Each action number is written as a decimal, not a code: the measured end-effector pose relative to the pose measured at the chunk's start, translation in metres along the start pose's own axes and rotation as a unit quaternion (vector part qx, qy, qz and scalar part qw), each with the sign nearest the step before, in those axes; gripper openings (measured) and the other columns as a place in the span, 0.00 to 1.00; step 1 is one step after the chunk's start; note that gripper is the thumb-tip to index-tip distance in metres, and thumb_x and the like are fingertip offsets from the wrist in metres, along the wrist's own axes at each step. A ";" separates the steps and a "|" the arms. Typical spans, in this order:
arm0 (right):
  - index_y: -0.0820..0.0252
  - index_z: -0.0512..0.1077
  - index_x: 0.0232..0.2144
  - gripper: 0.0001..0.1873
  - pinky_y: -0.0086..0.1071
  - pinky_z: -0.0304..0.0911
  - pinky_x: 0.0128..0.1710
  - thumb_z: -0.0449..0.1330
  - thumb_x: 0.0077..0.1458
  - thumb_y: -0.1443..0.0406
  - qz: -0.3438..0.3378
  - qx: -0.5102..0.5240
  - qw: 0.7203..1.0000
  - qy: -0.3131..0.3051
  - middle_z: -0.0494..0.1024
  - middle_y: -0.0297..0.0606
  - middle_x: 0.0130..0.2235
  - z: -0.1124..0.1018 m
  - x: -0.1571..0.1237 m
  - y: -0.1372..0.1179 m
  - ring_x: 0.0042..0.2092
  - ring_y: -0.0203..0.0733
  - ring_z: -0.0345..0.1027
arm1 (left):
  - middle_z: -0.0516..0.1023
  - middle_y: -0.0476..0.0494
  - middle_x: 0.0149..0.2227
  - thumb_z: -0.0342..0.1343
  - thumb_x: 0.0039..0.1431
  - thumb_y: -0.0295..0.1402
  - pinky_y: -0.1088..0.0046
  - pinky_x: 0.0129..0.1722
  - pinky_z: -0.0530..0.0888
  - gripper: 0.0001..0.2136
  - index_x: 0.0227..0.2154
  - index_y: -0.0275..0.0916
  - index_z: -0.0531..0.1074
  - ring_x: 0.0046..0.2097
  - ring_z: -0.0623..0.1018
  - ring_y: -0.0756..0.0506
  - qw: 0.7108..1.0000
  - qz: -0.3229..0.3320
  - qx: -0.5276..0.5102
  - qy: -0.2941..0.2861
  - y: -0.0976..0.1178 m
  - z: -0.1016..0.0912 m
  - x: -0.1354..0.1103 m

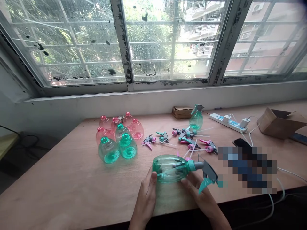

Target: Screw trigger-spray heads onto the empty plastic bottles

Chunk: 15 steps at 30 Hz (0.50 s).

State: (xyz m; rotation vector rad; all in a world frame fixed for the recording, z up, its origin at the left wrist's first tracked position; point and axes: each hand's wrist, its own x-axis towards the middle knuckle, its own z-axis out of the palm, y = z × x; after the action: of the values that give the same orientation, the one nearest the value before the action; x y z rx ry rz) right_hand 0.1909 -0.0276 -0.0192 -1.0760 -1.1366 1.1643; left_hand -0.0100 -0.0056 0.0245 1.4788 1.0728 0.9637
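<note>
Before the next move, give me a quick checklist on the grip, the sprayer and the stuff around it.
1. Left hand on base end of held green bottle: ok.
2. Right hand near its neck: ok.
3. Spray head on the neck: ok.
4. Collar tight: cannot tell.
5. Held bottle upright: not ok, on its side.
6. Headless green bottles standing upright: ok, three at the left, beside the pink bottles.
</note>
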 end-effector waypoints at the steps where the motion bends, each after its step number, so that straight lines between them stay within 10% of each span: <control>1: 0.47 0.75 0.55 0.23 0.53 0.57 0.65 0.64 0.60 0.51 -0.017 0.014 1.000 0.014 0.79 0.41 0.57 0.000 0.001 0.001 0.62 0.58 0.66 | 0.73 0.46 0.63 0.40 0.73 0.47 0.61 0.69 0.56 0.22 0.61 0.46 0.68 0.67 0.65 0.40 1.000 0.006 0.003 -0.007 0.001 0.001 0.001; 7: 0.51 0.75 0.54 0.25 0.54 0.63 0.59 0.67 0.55 0.52 -0.080 0.077 0.975 0.191 0.79 0.43 0.56 -0.017 0.007 0.008 0.60 0.60 0.69 | 0.76 0.46 0.60 0.45 0.71 0.47 0.63 0.64 0.64 0.21 0.57 0.46 0.73 0.63 0.72 0.41 0.998 0.019 0.051 -0.013 -0.002 0.003 0.002; 15: 0.62 0.73 0.50 0.20 0.50 0.65 0.54 0.56 0.63 0.54 -0.103 -0.294 0.862 0.399 0.80 0.51 0.48 -0.151 0.101 -0.043 0.54 0.61 0.72 | 0.78 0.42 0.57 0.52 0.68 0.46 0.64 0.61 0.67 0.18 0.53 0.43 0.74 0.59 0.76 0.41 0.999 0.004 0.042 0.025 -0.006 0.005 0.005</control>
State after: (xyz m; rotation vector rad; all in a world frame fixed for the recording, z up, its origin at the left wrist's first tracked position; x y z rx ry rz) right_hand 0.3499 0.0637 0.0145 -1.6418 -0.8954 0.1020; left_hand -0.0047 -0.0020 0.0177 1.5346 1.1561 0.9751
